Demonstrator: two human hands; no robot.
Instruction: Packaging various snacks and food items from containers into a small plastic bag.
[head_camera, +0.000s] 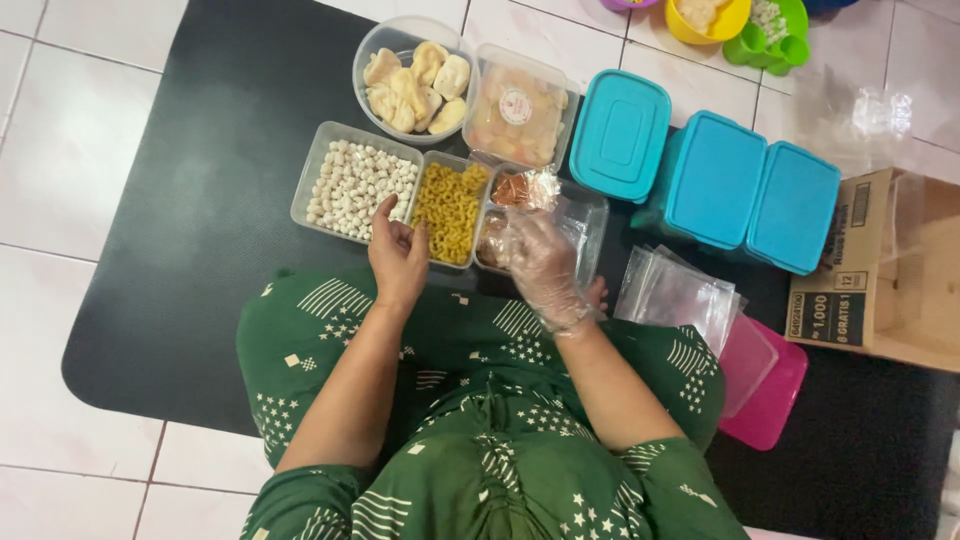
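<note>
Two hands show: a bare left hand (398, 255) and a gloved right hand (543, 262). There are three teal lidded boxes (713, 178), five clear snack containers (352, 183), one pink lid (765, 380), one cardboard box (885, 270), and one stack of clear bags (680, 293).

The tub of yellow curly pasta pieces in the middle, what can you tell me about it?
The pasta tub is a clear plastic rectangular container, open, nearly full of yellow curly pieces. It sits flat on the black mat, with a tub of white balls close against one side. The left hand rests at its near edge.
</note>
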